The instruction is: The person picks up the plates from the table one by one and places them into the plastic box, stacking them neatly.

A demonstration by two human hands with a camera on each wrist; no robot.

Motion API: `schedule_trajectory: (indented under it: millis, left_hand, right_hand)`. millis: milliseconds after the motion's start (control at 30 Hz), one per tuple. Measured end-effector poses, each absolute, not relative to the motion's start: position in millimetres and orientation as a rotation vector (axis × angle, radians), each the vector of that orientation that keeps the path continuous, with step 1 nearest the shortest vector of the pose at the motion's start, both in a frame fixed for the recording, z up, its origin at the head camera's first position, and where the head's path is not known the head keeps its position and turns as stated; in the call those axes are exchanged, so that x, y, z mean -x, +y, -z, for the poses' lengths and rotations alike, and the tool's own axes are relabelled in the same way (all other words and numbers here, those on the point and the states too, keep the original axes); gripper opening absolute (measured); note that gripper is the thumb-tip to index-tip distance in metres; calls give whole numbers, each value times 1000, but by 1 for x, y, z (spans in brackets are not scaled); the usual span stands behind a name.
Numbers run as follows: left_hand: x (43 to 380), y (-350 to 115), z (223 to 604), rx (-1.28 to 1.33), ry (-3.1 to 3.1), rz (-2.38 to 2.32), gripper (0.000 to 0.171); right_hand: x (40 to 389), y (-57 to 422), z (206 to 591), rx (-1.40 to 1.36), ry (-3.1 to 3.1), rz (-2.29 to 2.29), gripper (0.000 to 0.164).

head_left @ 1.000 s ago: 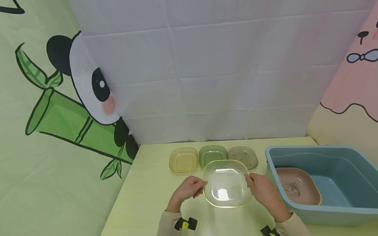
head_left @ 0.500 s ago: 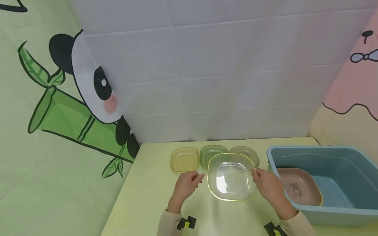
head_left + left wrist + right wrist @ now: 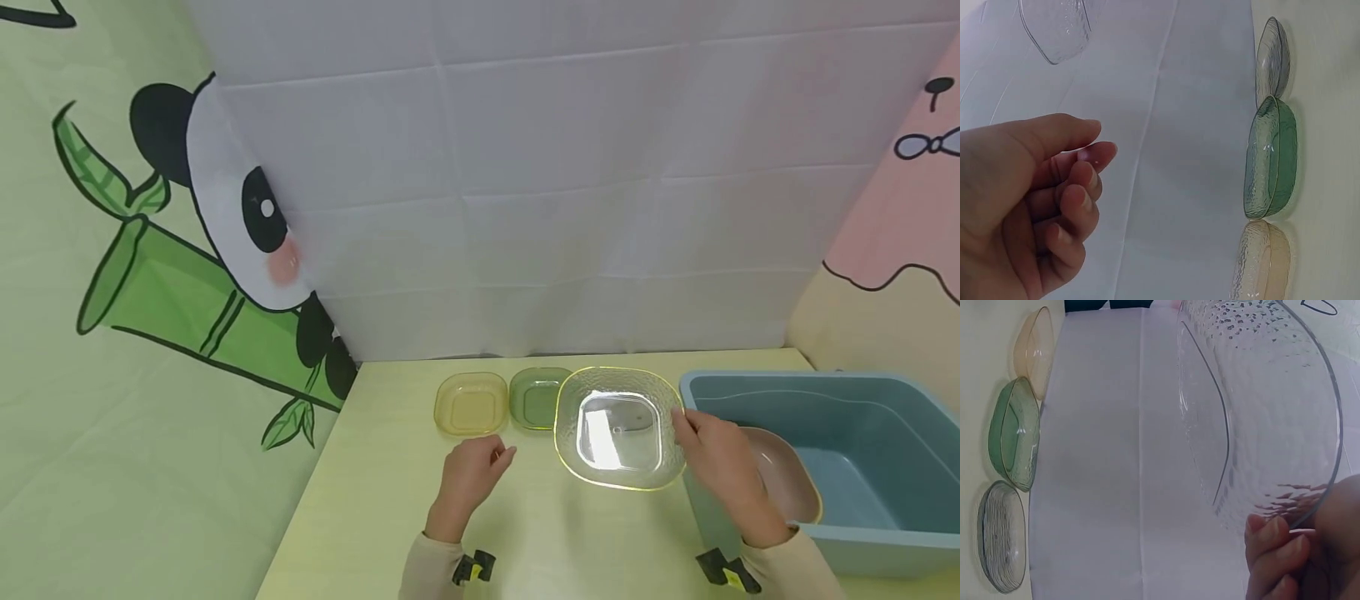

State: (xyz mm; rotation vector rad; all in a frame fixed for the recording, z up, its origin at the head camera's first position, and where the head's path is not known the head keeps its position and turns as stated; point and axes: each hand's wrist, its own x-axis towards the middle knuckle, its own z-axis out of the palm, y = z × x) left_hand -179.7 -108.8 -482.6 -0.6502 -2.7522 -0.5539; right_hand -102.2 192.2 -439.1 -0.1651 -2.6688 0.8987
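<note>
A clear rounded-square plate [image 3: 617, 467] with a yellow-looking rim is raised over the table. My right hand [image 3: 722, 467] pinches it by its right edge, thumb and curled fingers on the rim in the right wrist view. My left hand [image 3: 471, 479] hovers alone to the left of it, fingers loosely curled around nothing. Behind the hands, in a row on the table, lie a yellow plate [image 3: 471, 404], a green plate [image 3: 529, 400] and a greyish plate [image 3: 1002, 537]. From the head, the greyish one shows only through the clear plate.
At the right stands a blue plastic bin [image 3: 885, 533], with a brownish-pink plate [image 3: 787, 479] leaning inside, partly behind my right hand. White cloth [image 3: 540, 208] hangs behind the pale yellow table [image 3: 360, 500].
My left hand has let go of the clear plate. My right hand has carried it right and away from me, and it now covers the greyish plate.
</note>
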Motion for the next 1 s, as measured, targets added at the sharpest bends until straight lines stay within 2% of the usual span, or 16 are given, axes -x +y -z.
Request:
schedule_trajectory:
  millis: [200, 733, 1000]
  left_hand:
    - [180, -108, 481, 700, -2750, 507, 26]
    - [179, -115, 490, 769, -2795, 459, 26]
    - [179, -115, 495, 764, -2792, 470, 27]
  right_hand:
    - [101, 207, 431, 203, -2705, -822, 45]
    - [94, 249, 428, 274, -2715, -686, 41]
    - [87, 277, 422, 336, -2776, -666, 46]
